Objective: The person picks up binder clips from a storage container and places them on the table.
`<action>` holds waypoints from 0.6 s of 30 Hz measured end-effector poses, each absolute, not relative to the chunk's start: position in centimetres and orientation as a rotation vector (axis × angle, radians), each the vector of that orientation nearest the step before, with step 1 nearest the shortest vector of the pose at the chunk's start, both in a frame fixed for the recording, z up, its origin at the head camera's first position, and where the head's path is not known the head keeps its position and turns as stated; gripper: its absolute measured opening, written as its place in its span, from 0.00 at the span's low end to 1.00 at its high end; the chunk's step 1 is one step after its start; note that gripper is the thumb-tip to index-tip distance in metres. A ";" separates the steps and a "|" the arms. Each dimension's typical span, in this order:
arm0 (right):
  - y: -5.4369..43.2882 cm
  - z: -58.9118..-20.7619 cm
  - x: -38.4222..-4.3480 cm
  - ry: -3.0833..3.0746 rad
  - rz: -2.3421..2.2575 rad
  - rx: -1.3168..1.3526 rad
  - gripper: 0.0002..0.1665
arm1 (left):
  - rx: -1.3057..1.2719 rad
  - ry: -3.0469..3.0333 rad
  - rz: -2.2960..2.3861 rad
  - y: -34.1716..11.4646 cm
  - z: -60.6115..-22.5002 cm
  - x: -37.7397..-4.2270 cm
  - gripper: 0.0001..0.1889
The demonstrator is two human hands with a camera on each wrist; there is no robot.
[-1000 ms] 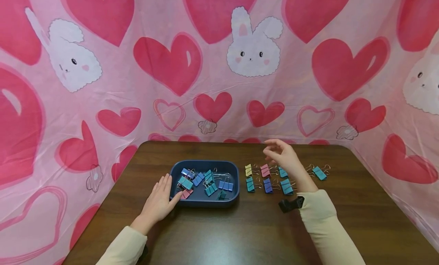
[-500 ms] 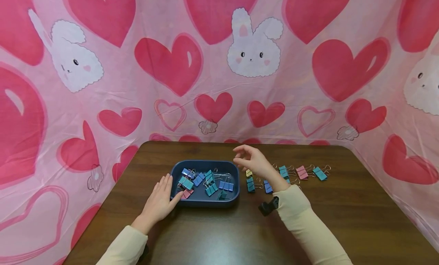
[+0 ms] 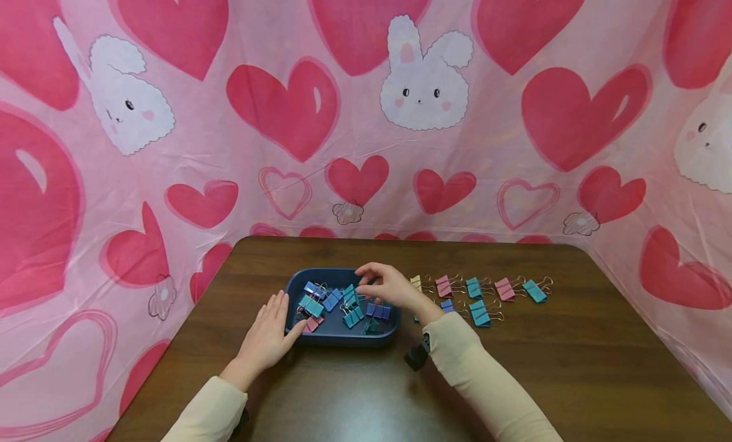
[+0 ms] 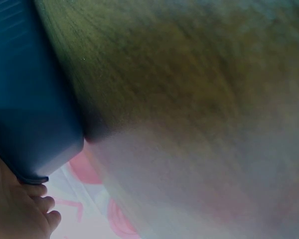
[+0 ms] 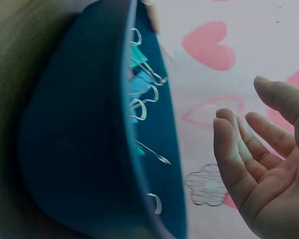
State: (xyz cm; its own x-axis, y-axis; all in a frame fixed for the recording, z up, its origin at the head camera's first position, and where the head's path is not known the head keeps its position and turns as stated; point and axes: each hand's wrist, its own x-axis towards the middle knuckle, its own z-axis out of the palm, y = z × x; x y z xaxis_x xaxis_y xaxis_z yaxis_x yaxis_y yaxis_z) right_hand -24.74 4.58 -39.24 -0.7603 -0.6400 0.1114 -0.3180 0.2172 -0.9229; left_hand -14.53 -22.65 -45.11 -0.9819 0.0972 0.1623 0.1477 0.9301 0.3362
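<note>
A dark blue tray [image 3: 337, 341] holds several binder clips in teal, blue and pink. My left hand [image 3: 264, 334] rests against its left side, thumb over the near left rim and fingers straight along the edge; the left wrist view shows fingertips by the tray's corner. Above the tray's right side hovers my right hand [image 3: 391, 288], its fingers loosely bent and holding nothing. In the right wrist view thumb and fingers stand well apart. Below that hand lie a blue binder clip [image 3: 378, 311] and a teal binder clip [image 3: 351, 294].
Two rows of binder clips lie on the brown table [image 3: 354, 391] right of the tray. Among them are a pink clip [image 3: 505, 289] and a teal clip [image 3: 479, 313]. The right forearm partly covers the front row. A pink heart-print cloth [image 3: 486, 143] hangs behind.
My right hand has moved left from above the rows of clips to above the tray, uncovering a pink clip in the back row. The left hand has stayed at the tray.
</note>
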 end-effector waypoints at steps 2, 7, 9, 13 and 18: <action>4.2 -39.7 -24.8 2.166 -1.559 -0.890 0.20 | -0.185 -2.947 -0.527 -22.7 -45.1 -14.5 0.42; 3.3 -40.7 -24.8 2.103 -1.535 -0.826 0.21 | -0.183 -2.950 -0.525 -22.7 -45.2 -14.6 0.42; 3.0 -41.1 -24.9 2.096 -1.522 -0.796 0.22 | -0.186 -2.948 -0.528 -22.7 -45.2 -14.6 0.42; 2.5 -41.9 -25.2 2.088 -1.498 -0.759 0.24 | -0.189 -2.942 -0.530 -22.7 -45.3 -14.6 0.42; 1.9 -42.5 -25.3 2.061 -1.476 -0.708 0.24 | -0.188 -2.941 -0.533 -22.8 -45.4 -14.6 0.42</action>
